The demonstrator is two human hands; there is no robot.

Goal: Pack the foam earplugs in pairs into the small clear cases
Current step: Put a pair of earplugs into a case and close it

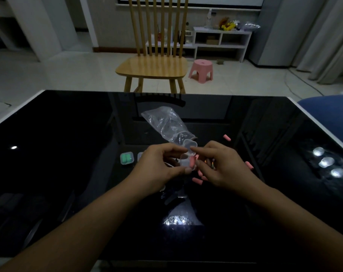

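Item: open clear case (188, 154), held between your hands above the black table (68, 154). Your left hand (159, 165) pinches it, thumb at the near edge, fingers curled round the far side; the hinged lid stands up on the far side.

Item: pink earplug (192, 161), standing in the case, long axis roughly upright and running away from you. Your right hand (217, 165) pinches or presses it with forefinger and thumb; exactly which cannot be told.

Item: loose pink earplugs, just under and beside your right hand (197, 180), with others further right (249, 165) and beyond it (227, 137). The right hand is the nearer one, so the second plug of the pair is probably its pick.

Item: closed case with green earplugs (127, 158), just left of your left hand.

Item: clear plastic bag (164, 122), beyond both hands.
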